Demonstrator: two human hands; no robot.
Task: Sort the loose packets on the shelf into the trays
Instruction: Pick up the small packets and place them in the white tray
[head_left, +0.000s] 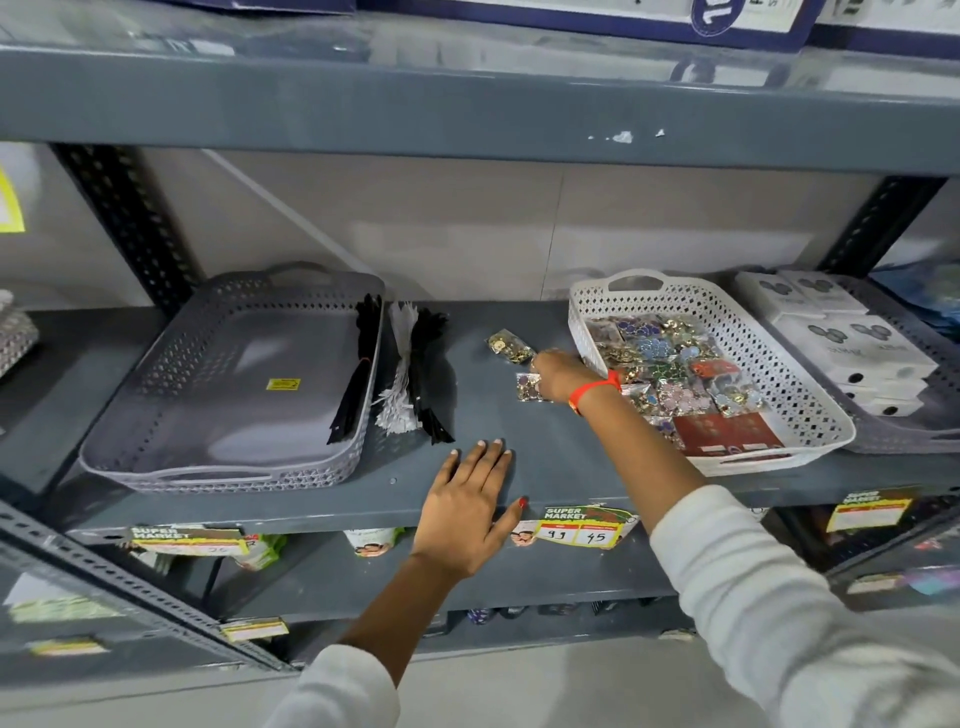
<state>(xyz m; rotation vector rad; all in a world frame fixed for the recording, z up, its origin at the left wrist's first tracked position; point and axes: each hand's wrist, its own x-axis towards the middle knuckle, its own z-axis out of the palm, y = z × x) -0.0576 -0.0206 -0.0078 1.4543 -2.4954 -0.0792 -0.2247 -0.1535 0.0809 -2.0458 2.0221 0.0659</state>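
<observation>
Loose packets: my left hand (470, 506) lies flat, fingers spread, on the near shelf (545, 467) edge. Farther, my right hand (558, 375) covers one packet (531, 387); pinch unclear. Another packet (508, 345) beyond. Light, slippery film; take an edge. White tray (810, 415) right.

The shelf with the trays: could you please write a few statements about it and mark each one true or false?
1. The white tray holds many small packets. True.
2. The grey tray is full to the brim. False: it is mostly bare, with black zippers along its right wall.
3. The left hand lies flat on the shelf. True.
4. The right hand reaches inside the grey tray. False: it is at the loose packets on the shelf, beside the white tray.
5. A red band is on the right wrist. True.
</observation>
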